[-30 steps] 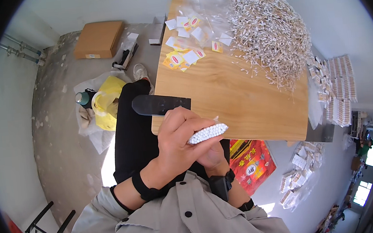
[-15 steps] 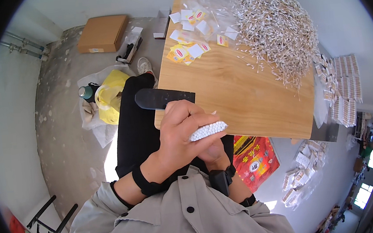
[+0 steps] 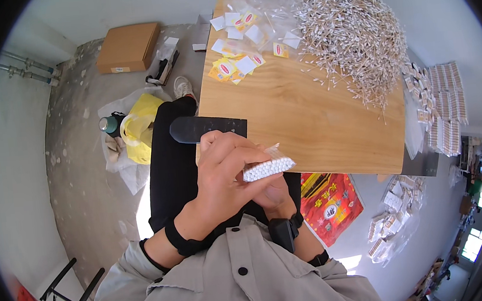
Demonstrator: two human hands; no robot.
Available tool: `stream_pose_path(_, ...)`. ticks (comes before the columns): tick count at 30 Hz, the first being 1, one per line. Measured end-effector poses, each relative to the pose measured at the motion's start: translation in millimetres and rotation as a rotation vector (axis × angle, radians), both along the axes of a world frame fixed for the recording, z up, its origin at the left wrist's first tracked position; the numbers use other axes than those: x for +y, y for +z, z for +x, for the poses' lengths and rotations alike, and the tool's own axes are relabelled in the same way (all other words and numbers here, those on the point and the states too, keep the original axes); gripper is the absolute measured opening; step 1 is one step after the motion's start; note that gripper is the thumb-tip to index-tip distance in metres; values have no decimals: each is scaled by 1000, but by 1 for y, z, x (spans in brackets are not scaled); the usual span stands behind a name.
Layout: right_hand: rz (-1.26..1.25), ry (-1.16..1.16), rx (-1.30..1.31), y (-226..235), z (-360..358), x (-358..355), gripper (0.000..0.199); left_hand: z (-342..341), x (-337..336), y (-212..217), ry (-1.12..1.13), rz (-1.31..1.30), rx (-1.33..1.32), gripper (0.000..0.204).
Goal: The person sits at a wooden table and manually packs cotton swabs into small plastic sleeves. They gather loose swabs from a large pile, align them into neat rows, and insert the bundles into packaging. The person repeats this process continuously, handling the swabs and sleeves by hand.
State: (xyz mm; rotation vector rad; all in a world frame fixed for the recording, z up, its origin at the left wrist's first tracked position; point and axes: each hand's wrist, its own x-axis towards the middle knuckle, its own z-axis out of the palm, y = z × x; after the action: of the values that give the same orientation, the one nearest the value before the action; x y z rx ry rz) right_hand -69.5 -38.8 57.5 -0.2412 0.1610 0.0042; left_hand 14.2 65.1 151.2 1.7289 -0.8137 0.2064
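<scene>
one bundle of cotton swabs is held in front of the body, by the table's near edge, with its white tips turned upward toward the view. it is gripped by the left hand — fingers across the far side, thumb along the near side. the right hand is set just below, partly hidden; whether it is closed on the bundle cannot be told.

the bundle should prove light and springy, its tips soft, its thin sticks easily bent. it seems to be wrapped in clear film, so some slipping may be expected. it is best taken by its broad flat sides, with gentle, even pressure, and the tips left untouched.

on the table, one heap of loose swabs is seen, too many to count. about a dozen cards are scattered beside clear bags — both overlapped, so no exact count can be given. one black strip is seen at the left edge. on the floor, one carton, one bottle, one yellow bag and one red bag are counted.
</scene>
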Motion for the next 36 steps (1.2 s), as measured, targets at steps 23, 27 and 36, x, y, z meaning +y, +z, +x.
stream_pose_path(23,-538,312,208,-8,-23,-44,31,5,4,-25,-107,195,379,57)
stream_pose_path(27,-875,401,576,-7,-74,-139,35,15,20,-53,-81,269,414,58)
stream_pose_path(36,-496,-1256,773,37,-162,-382,7,15,30,-95,-150,356,567,35)
